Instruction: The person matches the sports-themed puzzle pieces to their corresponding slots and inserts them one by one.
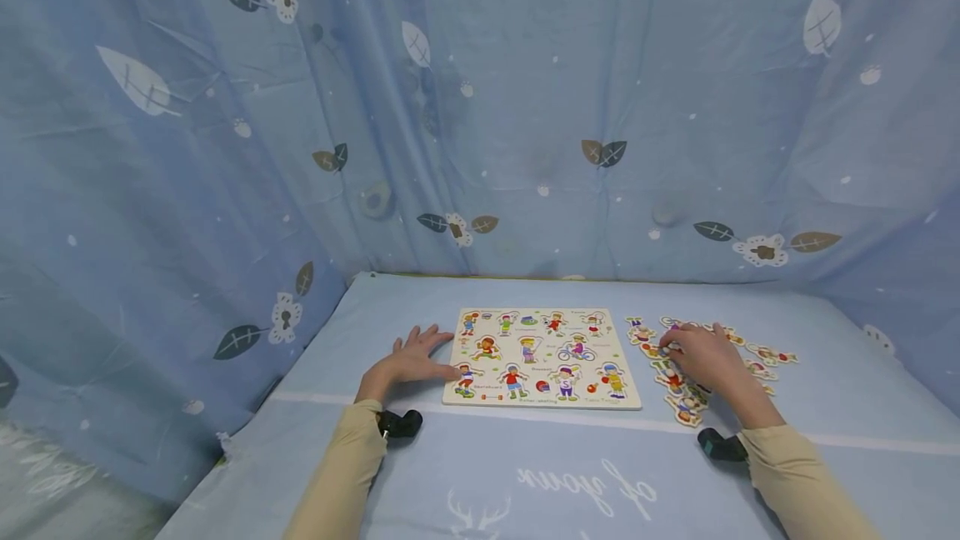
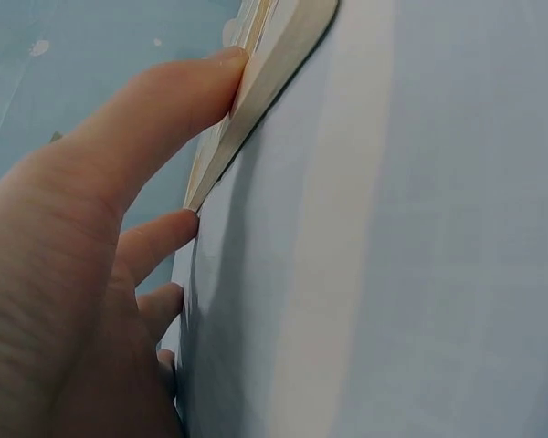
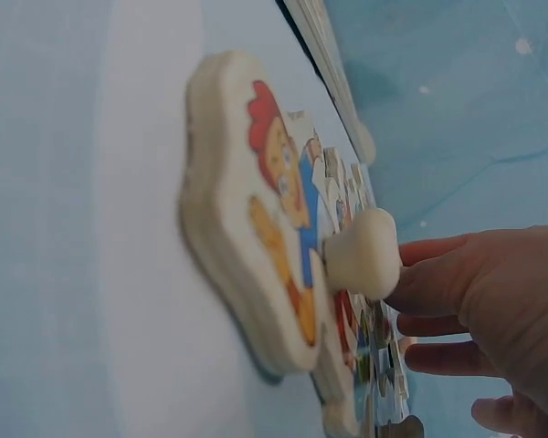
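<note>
A wooden puzzle board printed with cartoon children at sports lies flat on the table. At its left edge is my left hand, fingers spread, with the thumb touching the board's rim in the left wrist view. My right hand is over a heap of loose wooden puzzle pieces to the right of the board. Its thumb and index finger come together at a piece's knob, partly hidden. Close to the right wrist camera, a red-haired figure piece with a pale knob stands in front of the fingertips.
A pale blue cloth with printed lettering and a deer covers the table. Blue patterned curtains hang behind and at both sides. More loose pieces lie beyond the right hand.
</note>
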Motion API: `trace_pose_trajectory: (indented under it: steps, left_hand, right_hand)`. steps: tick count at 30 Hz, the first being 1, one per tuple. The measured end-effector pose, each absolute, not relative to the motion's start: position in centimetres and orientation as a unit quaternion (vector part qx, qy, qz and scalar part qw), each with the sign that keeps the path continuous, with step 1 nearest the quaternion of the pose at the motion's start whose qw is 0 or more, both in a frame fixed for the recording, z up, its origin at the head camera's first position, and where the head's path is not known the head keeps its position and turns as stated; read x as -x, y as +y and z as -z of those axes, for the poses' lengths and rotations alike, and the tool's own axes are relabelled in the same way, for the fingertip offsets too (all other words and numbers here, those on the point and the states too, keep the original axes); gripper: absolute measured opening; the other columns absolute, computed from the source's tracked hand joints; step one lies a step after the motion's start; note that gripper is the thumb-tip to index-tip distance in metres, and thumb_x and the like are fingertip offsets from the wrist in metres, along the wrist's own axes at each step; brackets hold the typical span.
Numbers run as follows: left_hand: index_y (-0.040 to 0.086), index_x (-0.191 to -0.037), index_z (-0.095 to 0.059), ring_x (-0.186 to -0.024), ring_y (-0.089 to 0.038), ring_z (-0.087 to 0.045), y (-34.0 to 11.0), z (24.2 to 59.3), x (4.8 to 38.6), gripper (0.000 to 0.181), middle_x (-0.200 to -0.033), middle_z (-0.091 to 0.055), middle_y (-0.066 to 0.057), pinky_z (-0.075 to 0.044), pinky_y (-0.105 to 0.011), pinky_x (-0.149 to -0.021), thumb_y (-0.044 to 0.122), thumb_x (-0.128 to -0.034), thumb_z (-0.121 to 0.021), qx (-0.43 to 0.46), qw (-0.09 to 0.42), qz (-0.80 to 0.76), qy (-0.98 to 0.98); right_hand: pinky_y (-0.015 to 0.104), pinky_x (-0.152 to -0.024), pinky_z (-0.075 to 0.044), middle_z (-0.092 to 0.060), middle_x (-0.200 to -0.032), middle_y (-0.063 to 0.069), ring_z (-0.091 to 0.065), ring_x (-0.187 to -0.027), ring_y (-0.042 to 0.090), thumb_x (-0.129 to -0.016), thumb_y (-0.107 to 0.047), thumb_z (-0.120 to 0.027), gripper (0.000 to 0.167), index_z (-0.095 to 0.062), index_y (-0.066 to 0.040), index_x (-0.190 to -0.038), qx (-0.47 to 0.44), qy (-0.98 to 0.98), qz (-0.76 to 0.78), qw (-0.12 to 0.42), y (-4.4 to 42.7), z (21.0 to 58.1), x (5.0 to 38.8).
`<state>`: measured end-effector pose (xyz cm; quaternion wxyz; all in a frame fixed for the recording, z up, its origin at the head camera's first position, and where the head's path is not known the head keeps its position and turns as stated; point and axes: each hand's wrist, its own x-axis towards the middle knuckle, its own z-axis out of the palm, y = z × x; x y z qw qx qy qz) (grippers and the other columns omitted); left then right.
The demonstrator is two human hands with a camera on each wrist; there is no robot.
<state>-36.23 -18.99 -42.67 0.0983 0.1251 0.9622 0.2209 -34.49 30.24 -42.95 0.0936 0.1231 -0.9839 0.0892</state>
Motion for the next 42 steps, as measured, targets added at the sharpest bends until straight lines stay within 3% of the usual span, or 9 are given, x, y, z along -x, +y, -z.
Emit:
trace_pose_trajectory:
  steps: [8,24,32,42]
  left_hand:
    - [0.023,-0.153,-0.039,-0.151,-0.044,-0.001,-19.0,42.8,36.2,0.093,-0.165,-0.017,-0.014,-0.001,-0.068,-0.116,0.063,-0.0758,-0.071,-0.125,0.093,-0.222,0.962]
    - [0.024,-0.153,-0.039,-0.151,-0.044,-0.003,-19.0,43.0,36.5,0.094,-0.164,-0.019,-0.013,-0.004,-0.067,-0.116,0.065,-0.0751,-0.07,-0.116,0.094,-0.21,0.966]
    - [0.023,-0.154,-0.038,-0.151,-0.042,0.0,-19.0,42.8,36.3,0.093,-0.165,-0.016,-0.013,0.0,-0.067,-0.116,0.062,-0.0762,-0.071,-0.123,0.101,-0.223,0.962]
    - [0.024,-0.154,-0.037,-0.152,-0.04,0.0,-19.0,42.8,36.4,0.095,-0.165,-0.016,-0.011,-0.001,-0.065,-0.117,0.065,-0.0755,-0.07,-0.116,0.108,-0.216,0.964]
  right_hand:
    - [0.077,-0.097,-0.029,-0.07,-0.103,0.016,-0.063,-0.102,0.042,-0.088,-0.009,-0.072,0.009,-0.074,-0.011,-0.097,-0.122,-0.984,-0.086,0.097,30.3,42.8,34.5]
    - [0.072,-0.096,-0.036,-0.07,-0.103,0.016,-0.064,-0.1,0.041,-0.089,-0.013,-0.071,0.01,-0.074,-0.009,-0.098,-0.129,-0.984,-0.08,0.092,29.6,41.5,34.0]
    - [0.065,-0.089,-0.043,-0.07,-0.102,0.015,-0.064,-0.094,0.039,-0.089,-0.018,-0.072,0.01,-0.074,-0.01,-0.096,-0.13,-0.984,-0.074,0.097,29.5,41.7,34.1]
    - [0.056,-0.08,-0.049,-0.069,-0.097,0.012,-0.061,-0.08,0.027,-0.09,-0.02,-0.072,0.011,-0.074,-0.01,-0.093,-0.138,-0.982,-0.079,0.103,29.4,41.4,34.3]
